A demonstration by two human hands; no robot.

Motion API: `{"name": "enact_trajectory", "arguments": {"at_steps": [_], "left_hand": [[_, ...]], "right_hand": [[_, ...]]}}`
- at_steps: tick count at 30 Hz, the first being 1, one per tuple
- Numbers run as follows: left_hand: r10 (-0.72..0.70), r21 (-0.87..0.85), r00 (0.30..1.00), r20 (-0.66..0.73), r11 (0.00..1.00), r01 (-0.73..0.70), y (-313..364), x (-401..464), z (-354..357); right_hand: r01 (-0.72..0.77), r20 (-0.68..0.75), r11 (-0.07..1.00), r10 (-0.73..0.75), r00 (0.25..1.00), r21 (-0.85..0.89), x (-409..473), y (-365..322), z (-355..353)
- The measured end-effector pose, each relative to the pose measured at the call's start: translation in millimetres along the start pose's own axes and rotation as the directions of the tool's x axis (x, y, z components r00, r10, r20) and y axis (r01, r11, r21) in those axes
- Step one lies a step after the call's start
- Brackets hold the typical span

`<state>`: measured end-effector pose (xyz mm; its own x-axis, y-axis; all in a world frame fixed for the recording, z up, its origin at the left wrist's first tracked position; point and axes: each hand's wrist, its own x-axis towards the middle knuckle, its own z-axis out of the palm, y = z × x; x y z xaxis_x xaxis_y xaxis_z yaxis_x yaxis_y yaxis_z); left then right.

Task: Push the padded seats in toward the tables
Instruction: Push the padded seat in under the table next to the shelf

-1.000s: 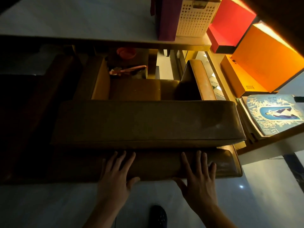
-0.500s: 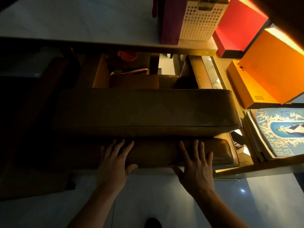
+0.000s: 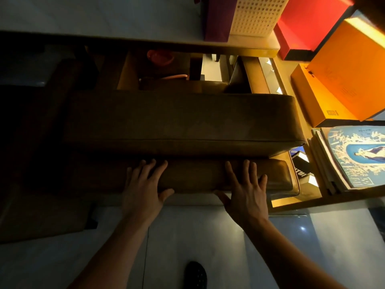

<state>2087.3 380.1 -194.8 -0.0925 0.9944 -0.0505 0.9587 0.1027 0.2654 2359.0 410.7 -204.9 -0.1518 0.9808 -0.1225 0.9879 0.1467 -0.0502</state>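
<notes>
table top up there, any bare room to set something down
The table top is bare left of the purple bag. Its right end is crowded: the bag, then a perforated white basket. The side shelf is packed with red box, orange boxes and magazines.

The room is dim, with a pale glossy tiled floor (image 3: 208, 230) catching a small glint of light at 4 o'clock. At 2 o'clock, warm light falls on an orange box (image 3: 341, 80) and a red box (image 3: 308, 24) beside a wooden shelf (image 3: 312, 200).
</notes>
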Motion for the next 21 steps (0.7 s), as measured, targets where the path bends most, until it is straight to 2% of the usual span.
{"name": "enact_trajectory", "arguments": {"at_steps": [21], "left_hand": [[-0.001,0.009,0.999,0.036,1.000,0.001,-0.6,-17.0,2.5]], "right_hand": [[-0.008,0.036,1.000,0.008,0.999,-0.021,-18.0,-1.7,4.3]]}}
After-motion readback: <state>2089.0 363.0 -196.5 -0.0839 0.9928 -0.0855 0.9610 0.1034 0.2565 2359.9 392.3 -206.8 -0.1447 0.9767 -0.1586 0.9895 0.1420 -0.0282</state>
